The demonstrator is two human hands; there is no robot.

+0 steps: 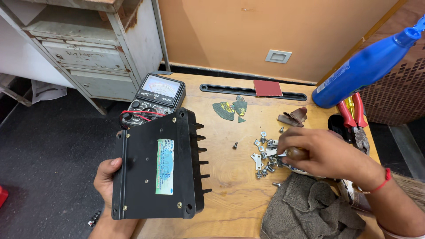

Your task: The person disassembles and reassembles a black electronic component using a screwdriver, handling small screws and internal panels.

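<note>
My left hand [106,177] grips the left edge of a black finned metal box [155,166] with a pale label, holding it over the table's left edge. My right hand [325,152] rests on the wooden table [230,190], fingers closed around a brown-handled tool [295,153] whose tip is hidden. Just left of its fingertips lies a heap of small screws, nuts and metal brackets [264,155]. One lone screw [235,144] lies apart to the left.
An analog multimeter [155,95] with red and black leads sits behind the box. A grey cloth [305,210] lies at the front right. Red pliers [354,115], a blue spray bottle [367,66], a red sandpaper piece [267,88] and green scraps [230,109] lie farther back. A worn metal cabinet [97,48] stands left.
</note>
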